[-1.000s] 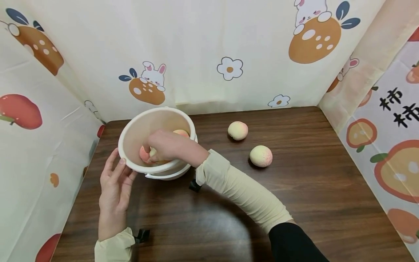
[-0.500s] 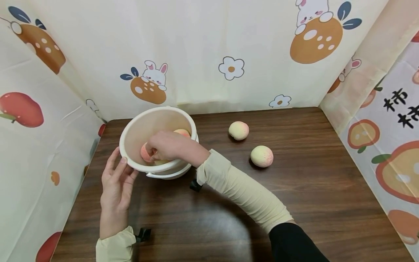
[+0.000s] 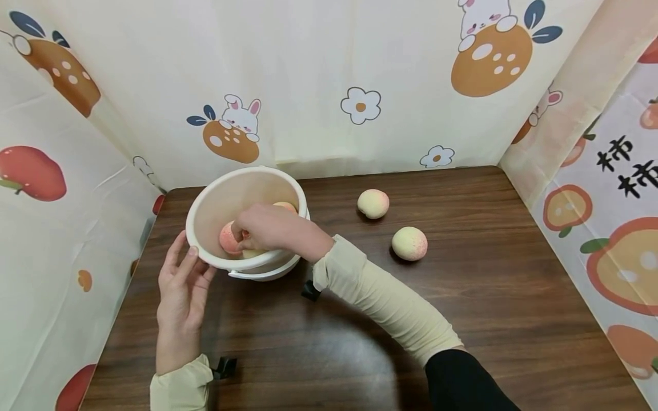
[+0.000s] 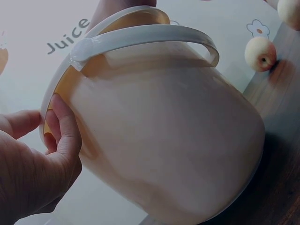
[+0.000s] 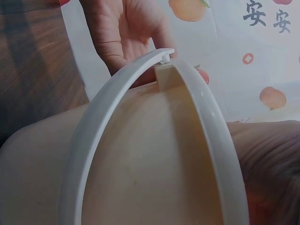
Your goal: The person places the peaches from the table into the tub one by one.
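Observation:
A white bucket [image 3: 245, 184] with a handle [image 5: 101, 117] stands at the table's left back, tilted toward me. My left hand [image 3: 182, 291] grips its left rim between thumb and fingers, as the left wrist view also shows. Reaching over the near right rim, my right hand [image 3: 272, 227] is down inside the bucket. Its curled fingers grip a peach, most of which the hand hides. A pink peach [image 3: 228, 240] lies left of these fingers, and another peach [image 3: 286, 206] shows behind the wrist. How many peaches the bucket holds is hidden.
Two pale peaches lie on the brown table [image 3: 493, 274], one farther back [image 3: 373, 204] and one nearer [image 3: 409, 244], right of the bucket. Printed cloth [image 3: 319, 63] hangs behind the table and along both sides.
Inside the bucket my right hand's fingers have shifted slightly; the pale peach that showed between them is now lower and mostly covered. The left hand and bucket stay put.

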`<state>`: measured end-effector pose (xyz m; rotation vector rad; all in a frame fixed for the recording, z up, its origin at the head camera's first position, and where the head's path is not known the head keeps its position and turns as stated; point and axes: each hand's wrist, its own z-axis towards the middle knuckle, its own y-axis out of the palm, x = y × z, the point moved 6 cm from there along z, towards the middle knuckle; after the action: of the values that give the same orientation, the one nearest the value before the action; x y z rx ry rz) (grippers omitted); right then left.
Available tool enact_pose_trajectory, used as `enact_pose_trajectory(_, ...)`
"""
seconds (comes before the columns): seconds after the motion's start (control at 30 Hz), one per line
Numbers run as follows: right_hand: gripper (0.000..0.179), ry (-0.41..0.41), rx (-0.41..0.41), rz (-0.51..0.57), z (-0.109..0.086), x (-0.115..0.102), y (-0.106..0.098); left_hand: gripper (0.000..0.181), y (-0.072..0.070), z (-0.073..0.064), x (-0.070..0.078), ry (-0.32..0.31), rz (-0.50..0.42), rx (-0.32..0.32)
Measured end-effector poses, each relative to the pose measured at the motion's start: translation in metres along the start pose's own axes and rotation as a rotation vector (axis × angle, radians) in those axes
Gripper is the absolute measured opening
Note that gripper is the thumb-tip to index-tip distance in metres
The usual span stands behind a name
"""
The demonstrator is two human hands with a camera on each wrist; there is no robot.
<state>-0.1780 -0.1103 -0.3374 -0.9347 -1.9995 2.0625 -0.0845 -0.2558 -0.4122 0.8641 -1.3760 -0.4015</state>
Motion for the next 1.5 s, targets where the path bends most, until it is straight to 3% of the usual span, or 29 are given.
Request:
enact_pose_trajectory(0.27,0.007,0.019,0.04,-0.008,-0.004,0.003,-0.003,0.044,0.0,0.0,0.001,0.001,-0.029,0.004)
enact_pose_trajectory(0.6,0.02,0.065,0.212,-0.035,-0.021,0.007,-0.008,0.043,0.001,0.001,0.0,0.014,-0.02,0.006)
enact_pose_trajectory(0.8,0.023,0.083,0.356,-0.013,-0.033,0.011,-0.012,0.042,0.001,0.002,-0.001,0.014,-0.011,0.024)
enact_pose_trajectory(1.07,0.018,-0.005,0.634,-0.062,-0.049,0.016,-0.02,0.046,0.0,0.001,0.0,0.018,0.039,0.045)
enact_pose_trajectory(1.2,0.018,-0.008,0.752,-0.101,-0.058,0.021,-0.025,0.047,0.0,0.001,0.0,0.016,0.04,0.052)
enact_pose_trajectory(1.5,0.023,0.045,0.876,-0.1,-0.074,0.041,-0.027,0.047,0.001,0.0,0.0,0.015,0.034,0.052)
